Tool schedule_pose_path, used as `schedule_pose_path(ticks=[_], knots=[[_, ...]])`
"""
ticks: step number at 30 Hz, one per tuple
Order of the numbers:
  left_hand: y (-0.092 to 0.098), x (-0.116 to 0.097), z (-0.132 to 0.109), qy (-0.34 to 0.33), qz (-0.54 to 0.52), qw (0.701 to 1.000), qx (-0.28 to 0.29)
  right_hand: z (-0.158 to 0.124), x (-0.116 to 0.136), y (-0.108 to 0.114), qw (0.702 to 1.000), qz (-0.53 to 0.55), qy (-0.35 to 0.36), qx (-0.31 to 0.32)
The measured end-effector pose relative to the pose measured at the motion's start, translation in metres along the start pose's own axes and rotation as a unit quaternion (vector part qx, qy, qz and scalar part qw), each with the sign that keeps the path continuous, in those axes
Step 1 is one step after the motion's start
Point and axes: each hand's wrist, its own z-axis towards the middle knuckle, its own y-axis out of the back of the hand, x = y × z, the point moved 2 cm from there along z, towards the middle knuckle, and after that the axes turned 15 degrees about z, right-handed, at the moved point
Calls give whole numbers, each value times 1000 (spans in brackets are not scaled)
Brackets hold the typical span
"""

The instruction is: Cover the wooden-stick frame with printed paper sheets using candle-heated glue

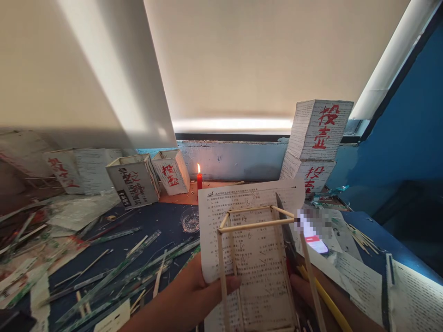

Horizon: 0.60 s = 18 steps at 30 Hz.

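Note:
My left hand [194,295] grips a frame of thin wooden sticks [256,224] with a printed paper sheet [256,258] wrapped against its far side; the thumb presses the paper's left edge. My right hand [304,290] is closed at the frame's right side, holding scissors [287,235] whose blade points up along the paper, and a yellow pencil [328,299] lies across it. Both hands are low in the view, partly cut off by the bottom edge.
A lit red candle [199,177] stands at the back of the blue table [162,221], with a glass dish [190,220] in front. Paper boxes with red characters [318,133] are stacked at right, others [133,180] at left. Paper strips and sticks [114,267] litter the left; a phone [313,235] lies right.

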Motion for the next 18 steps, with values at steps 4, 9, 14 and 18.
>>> schedule_pose_path(ticks=[4, 9, 14, 18], knots=[[0, 1, -2, 7, 3, 1000, 2, 1, 1, -1, 1000, 15, -14, 20], [-1, -2, -3, -3, 2, 1000, 15, 3, 3, -5, 999, 35, -20, 29], [-1, -8, -1, 2, 21, 999, 32, 3, 6, -8, 998, 51, -17, 21], [-1, -10, -1, -3, 21, 999, 26, 4, 8, -11, 998, 62, -7, 2]])
